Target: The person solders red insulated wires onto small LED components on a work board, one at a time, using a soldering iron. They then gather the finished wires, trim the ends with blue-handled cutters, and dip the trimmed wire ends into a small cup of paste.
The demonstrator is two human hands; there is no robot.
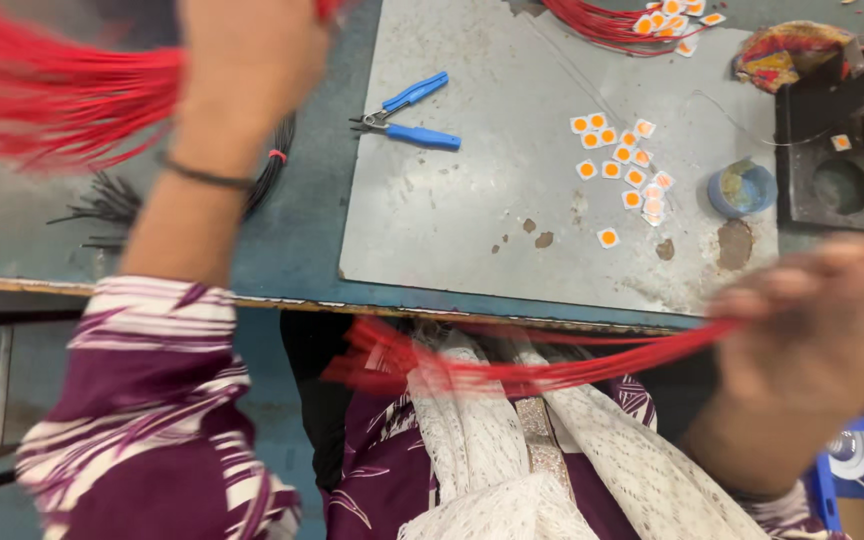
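Here the right hand (812,330) is closing around a bundle of thin red wires (512,365) trailing leftward from it over the lap, light and floppy, probably best gripped near the ends, while the left hand (247,70) is holding another red bunch (42,90) fanning out to its left.

Counting the things on and near the table

There are two hands, the left hand (247,60) and the right hand (817,330), and each one holds a bunch of red wires (512,370); the wires are too many and too blurry to count. One pair of blue pliers (407,118) lies on one grey metal sheet (472,220). One small round blue pot (742,188) sits there too. About sixteen little orange and white squares (624,165) lie in the middle group. One bundle of black wires (112,205) lies at the side.
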